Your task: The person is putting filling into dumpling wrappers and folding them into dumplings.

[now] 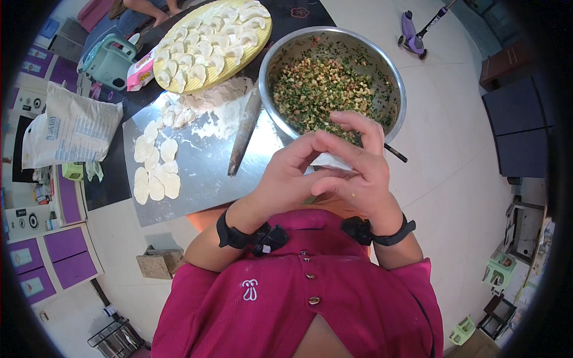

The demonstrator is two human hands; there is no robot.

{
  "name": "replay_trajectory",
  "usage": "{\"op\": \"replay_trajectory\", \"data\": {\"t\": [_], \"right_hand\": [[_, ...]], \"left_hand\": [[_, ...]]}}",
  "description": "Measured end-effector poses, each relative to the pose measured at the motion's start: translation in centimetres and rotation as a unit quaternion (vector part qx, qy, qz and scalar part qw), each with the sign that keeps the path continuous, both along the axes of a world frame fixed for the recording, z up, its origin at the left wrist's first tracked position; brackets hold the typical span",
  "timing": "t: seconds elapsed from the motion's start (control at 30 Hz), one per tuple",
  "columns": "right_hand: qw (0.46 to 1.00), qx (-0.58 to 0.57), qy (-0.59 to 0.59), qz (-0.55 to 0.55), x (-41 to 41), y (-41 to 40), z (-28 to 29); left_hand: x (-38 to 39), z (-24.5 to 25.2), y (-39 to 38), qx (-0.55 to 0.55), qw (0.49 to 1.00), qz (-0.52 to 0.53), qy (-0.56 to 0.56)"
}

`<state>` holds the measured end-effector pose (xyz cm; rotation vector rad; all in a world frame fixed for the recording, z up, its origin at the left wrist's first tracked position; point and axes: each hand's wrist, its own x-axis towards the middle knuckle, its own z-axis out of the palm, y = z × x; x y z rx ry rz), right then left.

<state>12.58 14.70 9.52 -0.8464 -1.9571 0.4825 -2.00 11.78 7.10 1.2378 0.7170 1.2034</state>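
Observation:
My left hand (291, 172) and my right hand (365, 165) meet in front of my chest, fingers curved around a white dough wrapper (332, 161) that shows between them. Whether filling lies in it is hidden. Just beyond them a steel bowl (399, 89) holds chopped green and yellow filling (322, 89), with a dark handle (396, 153) jutting over its near rim. To the left, flat dough rounds (156, 188) and floured dough pieces (177, 115) lie on a metal sheet (201, 179), beside a wooden rolling pin (244, 134). Shaped dumplings (206, 47) cover a yellow tray (264, 38).
A white flour bag (76, 129) stands at the table's left, near a green plastic jug (109, 62) and a pink packet (142, 71). Another person's legs (150, 9) show at the top. A wooden stool (159, 263) and a purple scooter (412, 38) stand on the floor.

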Motion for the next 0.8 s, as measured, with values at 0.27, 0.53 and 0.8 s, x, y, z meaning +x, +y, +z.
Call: {"op": "replay_trajectory", "data": {"t": [0.27, 0.53, 0.8], "right_hand": [[0.994, 0.075, -0.043, 0.061, 0.9, 0.8, -1.6], [0.999, -0.041, 0.011, 0.032, 0.3, 0.1, -0.2], [0.996, 0.027, -0.046, 0.075, 0.8, 0.4, -0.7]], "left_hand": [[0.0, -0.8, -0.2, -0.007, 1.0, 0.001, -0.013], [-0.2, 0.5, -0.4, -0.143, 0.976, -0.031, -0.161], [0.3, 0.5, -0.7, -0.138, 0.979, -0.003, -0.152]]}}
